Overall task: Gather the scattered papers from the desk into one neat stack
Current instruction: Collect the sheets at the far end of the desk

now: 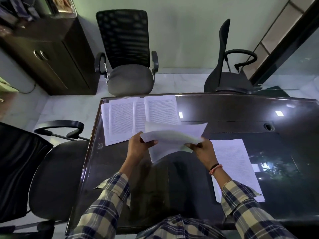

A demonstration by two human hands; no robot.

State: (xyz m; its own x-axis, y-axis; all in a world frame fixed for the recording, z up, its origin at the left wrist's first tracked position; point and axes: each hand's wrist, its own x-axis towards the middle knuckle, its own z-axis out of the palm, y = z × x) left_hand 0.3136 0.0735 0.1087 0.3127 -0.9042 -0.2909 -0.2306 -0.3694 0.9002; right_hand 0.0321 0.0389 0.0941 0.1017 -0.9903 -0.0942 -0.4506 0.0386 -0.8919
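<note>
I hold a loose bundle of printed papers point(172, 138) above the dark glass-topped desk point(233, 116). My left hand point(139, 146) grips the bundle's left edge, thumb on top. My right hand point(202, 150) pinches its right edge. The sheets in the bundle are fanned and uneven. Several overlapping printed sheets point(138, 116) lie flat at the desk's far left corner. Another sheet or small pile point(236, 168) lies flat on the desk to the right, partly under my right forearm.
Two office chairs stand beyond the desk: a mesh-back one point(129, 52) and a black one point(227, 66) turned sideways. A third black chair point(43, 163) sits at the desk's left side. A dark wooden cabinet point(48, 54) is at the far left.
</note>
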